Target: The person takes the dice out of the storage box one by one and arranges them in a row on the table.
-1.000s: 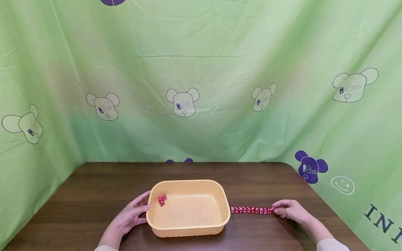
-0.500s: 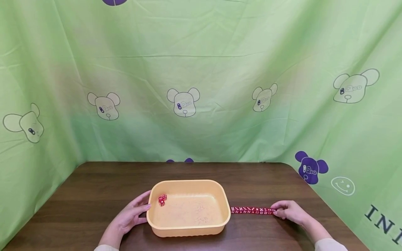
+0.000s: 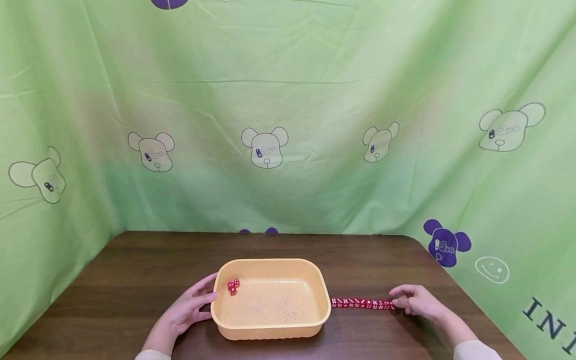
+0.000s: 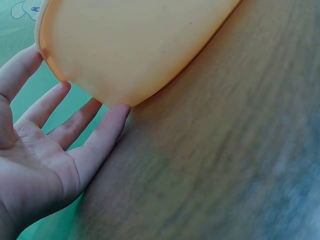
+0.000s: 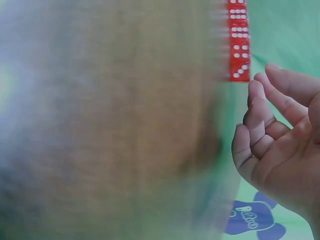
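Note:
Across the table, a row of red dice [image 3: 362, 303] with white pips runs rightward from the side of a peach plastic tub [image 3: 270, 327]. My right hand [image 3: 417, 302] is at the row's right end with nothing in its grasp. In the right wrist view its thumb and fingers are parted, loosely bent, just past the end die [image 5: 240, 72]. At the tub's left end, my left hand [image 3: 188, 308] rests its fairly straight fingers against the wall; the left wrist view has the fingertips [image 4: 118, 113] right at the rim. Several red dice [image 3: 233, 286] lie in the tub's left part.
The dark brown wooden table [image 3: 171, 255] has rounded far corners. A green printed curtain [image 3: 315, 200] hangs behind it and along both sides.
A die pinched by my right hand went down onto the row's right end, making the row longer. The right fingers then parted from it. My left hand stayed at the tub.

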{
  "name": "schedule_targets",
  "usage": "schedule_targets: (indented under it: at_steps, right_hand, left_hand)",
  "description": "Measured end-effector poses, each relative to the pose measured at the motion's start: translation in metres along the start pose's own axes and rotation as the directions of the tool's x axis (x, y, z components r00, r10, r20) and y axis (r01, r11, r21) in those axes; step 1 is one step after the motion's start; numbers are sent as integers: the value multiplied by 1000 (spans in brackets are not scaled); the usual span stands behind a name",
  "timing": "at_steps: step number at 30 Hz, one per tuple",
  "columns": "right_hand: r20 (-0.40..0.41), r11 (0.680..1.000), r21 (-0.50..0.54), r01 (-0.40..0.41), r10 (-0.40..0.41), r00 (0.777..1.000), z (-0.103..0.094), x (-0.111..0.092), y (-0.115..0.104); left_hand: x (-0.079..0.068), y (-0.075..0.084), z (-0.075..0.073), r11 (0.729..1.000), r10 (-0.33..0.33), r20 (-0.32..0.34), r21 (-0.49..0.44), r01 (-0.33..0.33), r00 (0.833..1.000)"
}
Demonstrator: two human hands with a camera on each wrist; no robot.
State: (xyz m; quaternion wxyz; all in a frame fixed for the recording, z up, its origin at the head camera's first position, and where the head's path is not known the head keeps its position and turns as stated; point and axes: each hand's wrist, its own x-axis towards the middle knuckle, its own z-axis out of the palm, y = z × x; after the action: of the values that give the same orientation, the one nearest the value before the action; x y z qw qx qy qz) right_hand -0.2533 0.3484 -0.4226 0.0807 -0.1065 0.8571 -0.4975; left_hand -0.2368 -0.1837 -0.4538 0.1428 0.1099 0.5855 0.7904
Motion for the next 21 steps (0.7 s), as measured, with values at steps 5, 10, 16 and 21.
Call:
schedule_targets:
  at_steps: [5, 10, 16, 21]
  right_hand:
    - [-22, 1000, -29, 4, -4, 1000, -4, 3, -15]
    - [-73, 997, -65, 35, -39, 997, -5, 13, -29]
    - [-139, 997, -57, 53, -61, 989, 3, 30, -50]
    - [-159, 995, -41, 96, -101, 982, 14, 45, -69]
  left_hand:
    - [0, 0, 0, 1000, -2, 1, -1, 2, 1000]
    - [-1, 2, 0, 1000, 1, 3, 5, -1, 1000]
    - [-1, 2, 0, 1000, 1, 1, 4, -1, 1000]
    - [-1, 2, 0, 1000, 3, 5, -1, -3, 1000]
